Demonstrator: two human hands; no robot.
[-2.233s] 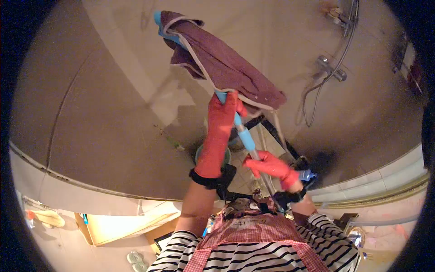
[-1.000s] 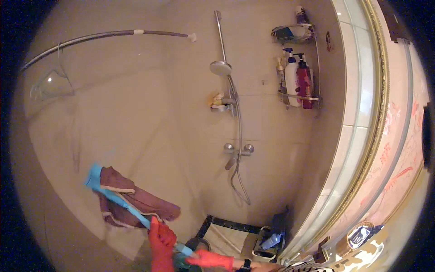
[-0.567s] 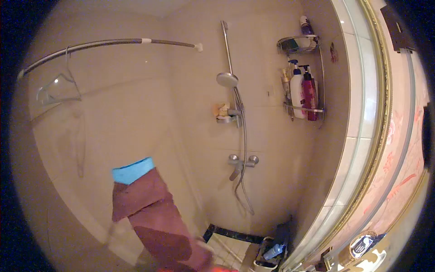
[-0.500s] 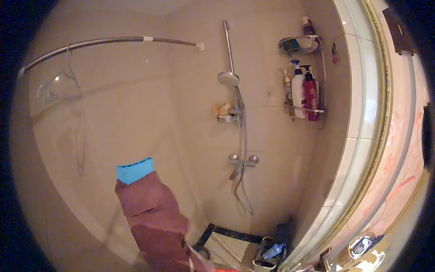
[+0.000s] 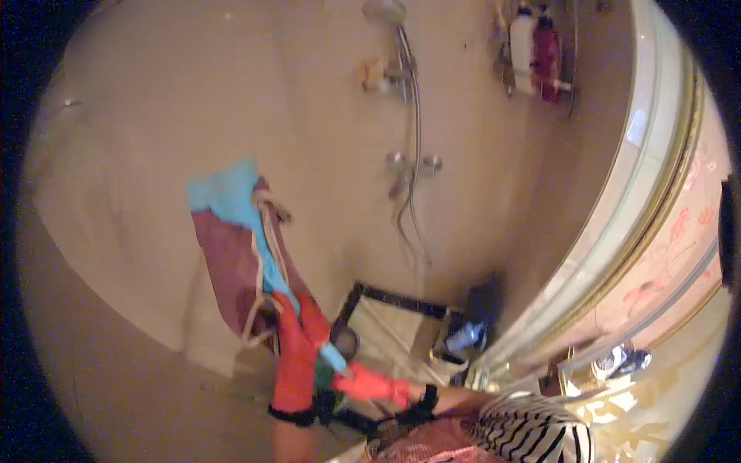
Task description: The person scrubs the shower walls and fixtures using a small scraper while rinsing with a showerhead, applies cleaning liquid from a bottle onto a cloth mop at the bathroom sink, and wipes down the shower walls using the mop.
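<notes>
Both my hands wear red rubber gloves. My left hand point(image 5: 299, 339) is closed around a blue handle point(image 5: 270, 270) at the bottom of a maroon cloth point(image 5: 228, 266) with pale edging and loose ties. A wide light-blue flat end point(image 5: 224, 189) sticks out above the cloth, before the shower wall. My right hand point(image 5: 372, 386) is lower and to the right, closed at the handle's lower end. Motion blur hides the fingers' details and exactly what kind of tool this is. Something green point(image 5: 324, 376) shows behind the hands.
A shower hose point(image 5: 417, 116) hangs by the wall mixer tap point(image 5: 413, 163). Bottles point(image 5: 532, 54) stand on a corner rack at right. On the floor are a dark raised border point(image 5: 401, 299) and a bin-like container point(image 5: 444, 355) with a blue bottle. A gilded frame edge point(image 5: 671, 170) curves along the right.
My view has tipped downward, so the wall fittings sit higher. Both gloved hands have come into view. The cloth-covered blue tool has turned, showing its handle and the cloth's pale edging.
</notes>
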